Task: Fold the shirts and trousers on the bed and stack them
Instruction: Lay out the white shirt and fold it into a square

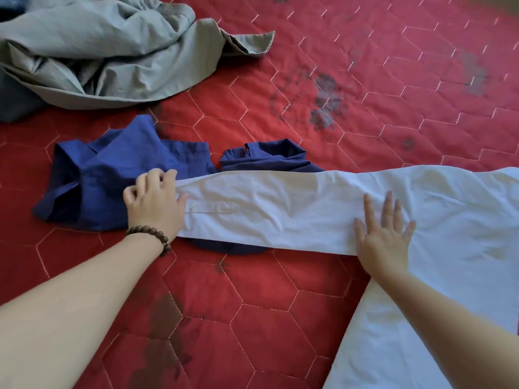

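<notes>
Two hands are busy with one long sleeve of a white shirt (280,211) on the red quilted bed (280,318). The left hand (154,203) has its fingers curled around the cuff end, pinching it, most likely to pull the sleeve straight. The right hand (384,237) lies flat with its fingers spread wide on the sleeve, near where it joins the body of the shirt, probably to keep the cloth from sliding while the other end is tugged. The sleeve runs sideways across the view, long way left to right, with the cuff pointing left. The rest of the shirt spreads out at the right and down toward the near edge. The cuff end lies on top of a blue shirt (118,178), which is crumpled and not folded. A grey garment (98,51) sits in a heap at the far left, well apart from the hands.
</notes>
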### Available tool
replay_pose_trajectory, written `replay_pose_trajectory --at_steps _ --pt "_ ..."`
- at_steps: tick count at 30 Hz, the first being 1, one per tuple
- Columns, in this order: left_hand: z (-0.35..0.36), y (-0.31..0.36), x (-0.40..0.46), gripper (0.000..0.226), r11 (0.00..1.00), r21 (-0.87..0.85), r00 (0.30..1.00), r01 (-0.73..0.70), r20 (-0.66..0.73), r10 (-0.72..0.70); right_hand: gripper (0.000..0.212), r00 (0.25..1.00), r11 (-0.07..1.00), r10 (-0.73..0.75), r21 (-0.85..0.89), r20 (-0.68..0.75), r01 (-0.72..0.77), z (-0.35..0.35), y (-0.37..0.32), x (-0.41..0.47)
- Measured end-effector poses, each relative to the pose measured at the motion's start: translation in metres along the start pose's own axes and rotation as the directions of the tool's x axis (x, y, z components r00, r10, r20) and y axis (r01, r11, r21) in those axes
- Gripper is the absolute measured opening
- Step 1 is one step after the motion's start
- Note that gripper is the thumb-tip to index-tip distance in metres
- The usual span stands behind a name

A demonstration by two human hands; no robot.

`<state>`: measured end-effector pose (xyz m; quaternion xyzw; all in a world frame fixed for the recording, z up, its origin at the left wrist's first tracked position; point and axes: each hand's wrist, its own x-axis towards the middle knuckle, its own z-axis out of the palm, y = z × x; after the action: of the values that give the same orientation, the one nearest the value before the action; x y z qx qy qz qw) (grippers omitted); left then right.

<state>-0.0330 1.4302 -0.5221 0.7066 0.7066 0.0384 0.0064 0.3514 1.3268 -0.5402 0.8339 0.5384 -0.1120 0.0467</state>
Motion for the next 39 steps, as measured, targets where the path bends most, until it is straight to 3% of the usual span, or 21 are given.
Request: replay_pose_trajectory --at_steps 1,3,7,11,14,18,23,25,27,29,32,34,36,39 --pt "0.0 -0.004 -0.003 0.05 0.998 -0.01 0.998 0.061 -0.003 -0.061 0.061 0.993 0.995 0.1 -0.003 0.062 -0.1 0.002 -0.001 0.004" --pt "0.0 -0.009 -0.01 0.054 0.982 -0.038 0.983 0.186 0.017 -0.185 0.063 0.984 0.992 0.126 -0.004 0.122 -0.127 0.006 -0.022 0.007" --pt "0.001 -0.008 -0.016 0.068 0.822 -0.239 0.855 0.517 0.2 -0.479 0.061 0.976 0.979 -0.193 0.082 0.1 0.185 0.015 -0.104 -0.008" --pt "0.001 -0.013 -0.012 0.067 0.69 -0.324 0.76 0.648 0.339 -0.555 0.06 0.854 0.856 -0.506 0.188 0.12 0.481 0.019 -0.188 -0.036" --pt "-0.004 -0.02 -0.011 0.051 0.689 -0.361 0.777 0.628 0.335 -0.533 0.063 0.779 0.813 -0.579 0.103 0.242 0.573 0.02 -0.219 -0.043" --pt "-0.015 -0.027 -0.016 0.025 0.62 -0.574 0.844 0.535 0.326 -0.426 0.072 0.764 0.832 -0.531 0.052 0.366 0.553 0.007 -0.231 -0.041" --pt "-0.022 -0.023 -0.023 0.024 0.719 -0.556 0.909 0.417 0.267 -0.321 0.076 0.748 0.797 -0.596 0.104 0.292 0.595 -0.01 -0.24 -0.048" --pt "-0.027 -0.016 -0.025 0.024 0.687 -0.604 0.914 0.405 0.283 -0.29 0.087 0.718 0.757 -0.654 0.209 0.238 0.619 -0.014 -0.243 -0.055" --pt "-0.042 -0.004 -0.024 0.017 0.57 -0.706 0.907 0.421 0.334 -0.257 0.103 0.681 0.698 -0.705 0.364 0.2 0.616 -0.019 -0.246 -0.065" --pt "-0.059 0.011 -0.022 0.006 0.386 -0.806 0.894 0.448 0.407 -0.189 0.111 0.706 0.648 -0.693 0.557 0.148 0.519 -0.027 -0.248 -0.075" --pt "-0.085 0.037 -0.022 0.029 0.044 -0.859 0.86 0.51 0.51 -0.014 0.079 0.87 0.627 -0.492 0.679 -0.034 0.381 -0.05 -0.233 -0.076" --pt "-0.096 0.061 -0.028 0.028 -0.031 -0.866 0.865 0.499 0.497 0.067 0.054 0.926 0.64 -0.362 0.694 -0.107 0.33 -0.071 -0.211 -0.07" --pt "-0.099 0.092 -0.042 0.027 0.038 -0.905 0.904 0.423 0.425 0.053 0.045 0.954 0.638 -0.275 0.719 -0.12 0.275 -0.089 -0.178 -0.06" --pt "-0.082 0.141 -0.075 0.067 0.5 -0.832 0.95 0.241 0.308 0.055 0.047 0.974 0.66 -0.143 0.716 -0.177 0.227 -0.11 -0.115 -0.049"
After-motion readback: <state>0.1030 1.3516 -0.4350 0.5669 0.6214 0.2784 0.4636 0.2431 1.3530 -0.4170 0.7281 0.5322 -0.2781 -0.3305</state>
